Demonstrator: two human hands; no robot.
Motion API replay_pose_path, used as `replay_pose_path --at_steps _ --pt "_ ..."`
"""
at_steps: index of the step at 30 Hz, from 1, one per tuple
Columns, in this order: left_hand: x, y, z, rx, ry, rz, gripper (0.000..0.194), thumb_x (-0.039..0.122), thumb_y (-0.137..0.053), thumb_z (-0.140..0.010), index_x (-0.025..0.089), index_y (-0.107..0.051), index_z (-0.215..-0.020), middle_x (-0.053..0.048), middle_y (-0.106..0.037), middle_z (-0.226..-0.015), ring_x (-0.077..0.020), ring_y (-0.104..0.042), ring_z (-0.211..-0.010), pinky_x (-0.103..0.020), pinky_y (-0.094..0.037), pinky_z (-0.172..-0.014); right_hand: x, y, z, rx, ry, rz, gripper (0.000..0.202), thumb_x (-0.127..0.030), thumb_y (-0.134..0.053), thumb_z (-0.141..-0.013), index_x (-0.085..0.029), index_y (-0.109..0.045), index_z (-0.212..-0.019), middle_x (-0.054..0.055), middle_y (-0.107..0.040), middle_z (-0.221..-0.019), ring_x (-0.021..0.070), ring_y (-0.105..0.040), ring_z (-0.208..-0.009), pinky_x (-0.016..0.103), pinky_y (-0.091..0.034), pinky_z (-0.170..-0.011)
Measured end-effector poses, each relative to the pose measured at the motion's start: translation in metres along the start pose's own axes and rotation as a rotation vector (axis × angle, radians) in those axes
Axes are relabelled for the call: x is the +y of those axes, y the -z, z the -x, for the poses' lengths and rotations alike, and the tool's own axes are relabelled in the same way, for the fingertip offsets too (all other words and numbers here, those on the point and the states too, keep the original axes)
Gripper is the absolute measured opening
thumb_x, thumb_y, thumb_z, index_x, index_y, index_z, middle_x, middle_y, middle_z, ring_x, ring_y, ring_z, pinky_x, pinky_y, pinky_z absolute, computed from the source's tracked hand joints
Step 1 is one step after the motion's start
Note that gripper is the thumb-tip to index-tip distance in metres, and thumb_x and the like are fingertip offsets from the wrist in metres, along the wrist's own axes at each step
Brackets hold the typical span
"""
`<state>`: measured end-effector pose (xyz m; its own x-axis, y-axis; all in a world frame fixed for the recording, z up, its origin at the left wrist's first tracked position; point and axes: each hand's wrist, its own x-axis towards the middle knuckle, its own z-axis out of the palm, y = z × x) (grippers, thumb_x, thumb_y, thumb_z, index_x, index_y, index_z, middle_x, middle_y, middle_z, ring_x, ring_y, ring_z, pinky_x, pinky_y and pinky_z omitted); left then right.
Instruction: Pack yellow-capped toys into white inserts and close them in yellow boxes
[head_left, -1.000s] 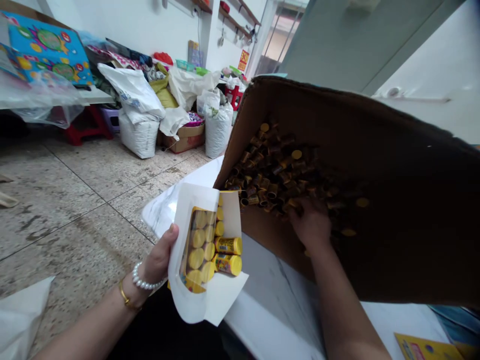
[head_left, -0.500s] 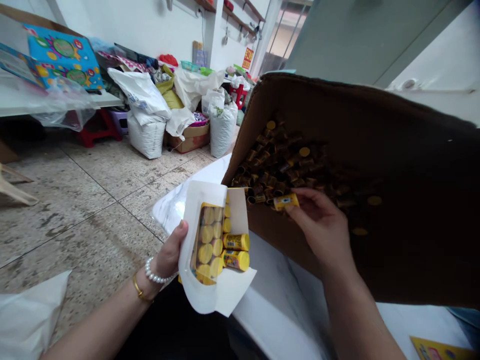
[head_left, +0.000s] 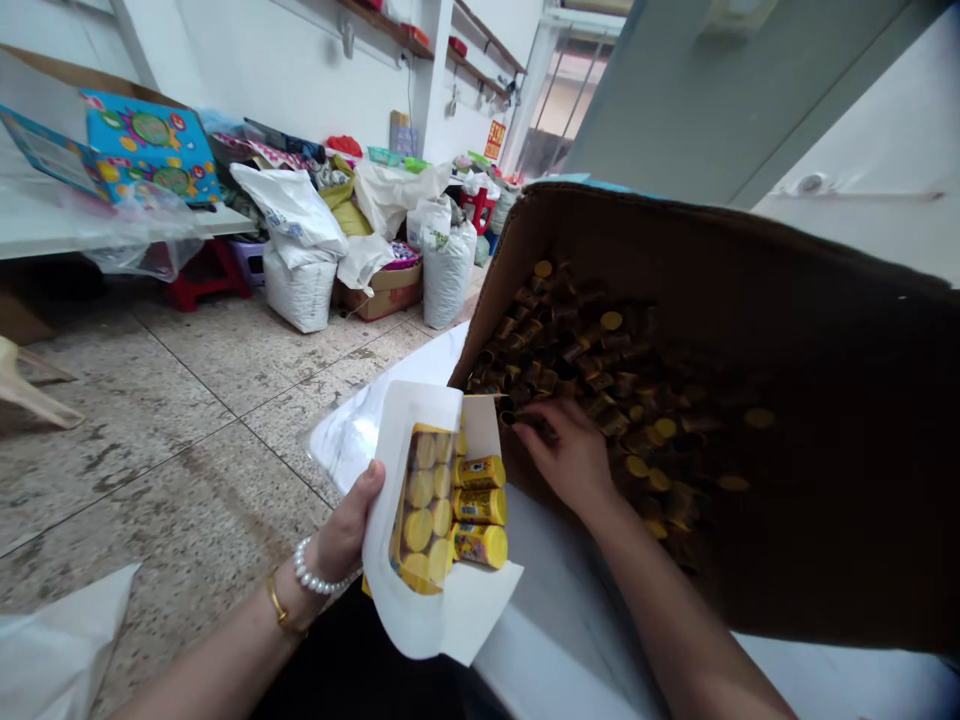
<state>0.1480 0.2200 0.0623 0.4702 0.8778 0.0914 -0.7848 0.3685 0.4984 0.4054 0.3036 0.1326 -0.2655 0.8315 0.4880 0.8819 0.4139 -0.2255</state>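
Left hand (head_left: 352, 522), centre-left of frame: closed on the left edge of a small carton (head_left: 401, 622), thumb on the near face; other fingers hidden behind. Carton at lower centre, tilted, its side open toward frame right. Yellow lids show through its window; three yellow jars (head_left: 480, 506) lie on their sides, one above another, in the open side, lids facing right. A loose flap juts out below them.

Right hand (head_left: 574, 455), right of centre: inside the mouth of a large cardboard box (head_left: 810, 300), fingers bent close to the thumb beside a heap of jars (head_left: 559, 340). Fingertips in shadow; cannot tell whether they pinch a jar.

Clearances: box rim runs from upper centre to the right border. Carton's top edge overlaps the box's left corner in view; contact cannot be told. Below that, a strip of white table (head_left: 547, 560) separates carton flap and right forearm. Left of the left hand, open room above the tiled floor (head_left: 202, 480).
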Motion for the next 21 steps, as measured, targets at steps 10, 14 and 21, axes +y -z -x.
replay_pose_path --at_steps 10,14,21 --pt "0.001 -0.019 0.023 0.126 -0.149 0.041 0.04 0.049 -0.055 -0.093 0.023 -0.072 -0.118 -0.008 -0.077 -0.111 -0.0309 -0.064 -0.119 -0.051 -0.038 -0.114 -0.023 -0.007 0.008 -0.379 -0.052 0.282 0.024 -0.022 -0.057 -0.084 -0.017 -0.061 -0.106 0.012 -0.067 -0.1 0.0259 -0.064 -0.083 0.032 -0.043 -0.063" --pt "0.011 -0.031 0.046 0.042 -0.101 0.14 0.037 0.048 -0.047 -0.096 0.028 -0.076 -0.109 -0.004 -0.079 -0.102 -0.0275 -0.064 -0.12 -0.048 -0.039 -0.115 -0.014 0.004 0.009 -0.477 -0.086 0.168 0.011 -0.017 -0.057 -0.078 -0.017 -0.062 -0.088 0.013 -0.068 -0.09 0.0291 -0.064 -0.088 0.035 -0.043 -0.07" --pt "0.014 -0.041 0.043 0.089 -0.09 0.175 0.04 0.051 -0.044 -0.096 0.03 -0.076 -0.107 -0.003 -0.077 -0.11 -0.0267 -0.053 -0.133 -0.052 -0.027 -0.12 -0.033 0.007 0.008 -0.31 -0.183 -0.689 0.047 -0.023 -0.066 -0.079 -0.025 -0.053 -0.124 0.001 -0.066 -0.098 0.0146 -0.065 -0.081 0.027 -0.052 -0.071"
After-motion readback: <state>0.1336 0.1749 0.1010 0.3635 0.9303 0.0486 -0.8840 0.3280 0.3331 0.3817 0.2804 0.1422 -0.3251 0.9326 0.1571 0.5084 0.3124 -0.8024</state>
